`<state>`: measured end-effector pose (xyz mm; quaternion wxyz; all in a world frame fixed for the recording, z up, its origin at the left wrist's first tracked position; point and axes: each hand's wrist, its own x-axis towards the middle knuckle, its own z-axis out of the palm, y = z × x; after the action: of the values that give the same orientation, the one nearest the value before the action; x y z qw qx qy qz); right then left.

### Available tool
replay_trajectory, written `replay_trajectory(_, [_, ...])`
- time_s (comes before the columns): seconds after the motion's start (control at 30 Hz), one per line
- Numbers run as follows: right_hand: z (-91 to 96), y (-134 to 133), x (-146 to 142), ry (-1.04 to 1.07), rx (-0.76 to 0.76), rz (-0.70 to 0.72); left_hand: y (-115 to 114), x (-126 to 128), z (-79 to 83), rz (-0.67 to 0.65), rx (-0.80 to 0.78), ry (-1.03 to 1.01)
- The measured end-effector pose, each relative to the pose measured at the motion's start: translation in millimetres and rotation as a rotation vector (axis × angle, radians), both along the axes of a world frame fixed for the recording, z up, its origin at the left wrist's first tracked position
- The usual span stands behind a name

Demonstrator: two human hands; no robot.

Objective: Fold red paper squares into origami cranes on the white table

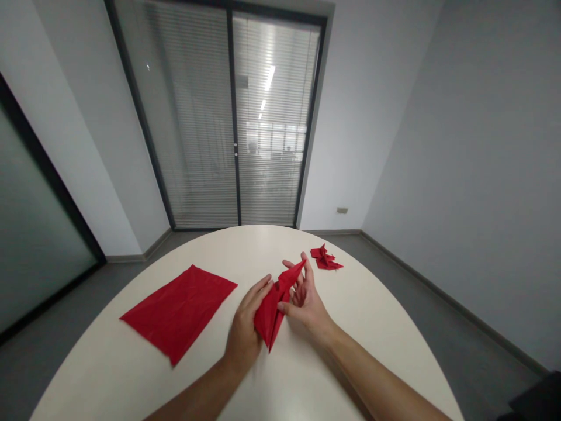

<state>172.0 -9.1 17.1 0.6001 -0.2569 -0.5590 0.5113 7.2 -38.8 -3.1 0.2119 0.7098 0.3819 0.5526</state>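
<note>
Between my two hands is a piece of folded red paper (272,310), creased into a long pointed shape with one tip toward me and another up to the right. My left hand (248,321) grips its left side, fingers along the upper edge and the thumb hidden behind the paper. On the other side my right hand (309,301) has its thumb pressed on the front, near the middle folds, and its fingers behind the upper point. Both hands are just above the table, and the paper's lower tip hangs free.
A flat red paper sheet (182,310) with crease lines lies to the left on the round white table (258,248). Several small folded red paper pieces (325,257) sit together at the back right. Past the table's edge are grey floor and glass panels with blinds (193,117).
</note>
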Motion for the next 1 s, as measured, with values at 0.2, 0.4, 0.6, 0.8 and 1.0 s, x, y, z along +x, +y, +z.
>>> replay_trajectory(0.2, [-4.6,-5,-5,-0.038,0.017,-0.024,1,0,1.6,0.061,0.031,0.055])
replay_trajectory(0.4, [0.3,-10,-10,-0.044,-0.02,-0.075,-1,2,2.5,0.015,0.018,0.032])
replay_trajectory(0.6, [3.1,-6,-7,0.069,-0.07,-0.124,0,2,1.8,0.059,-0.033,-0.052])
replay_trajectory(0.8, [6.8,-2,-1,0.028,-0.194,-0.197,1,3,2.6,0.095,-0.043,-0.054])
replay_trajectory(1.0, [13.0,-2,0,-0.003,-0.156,-0.225,1,2,-0.1,0.127,-0.016,-0.011])
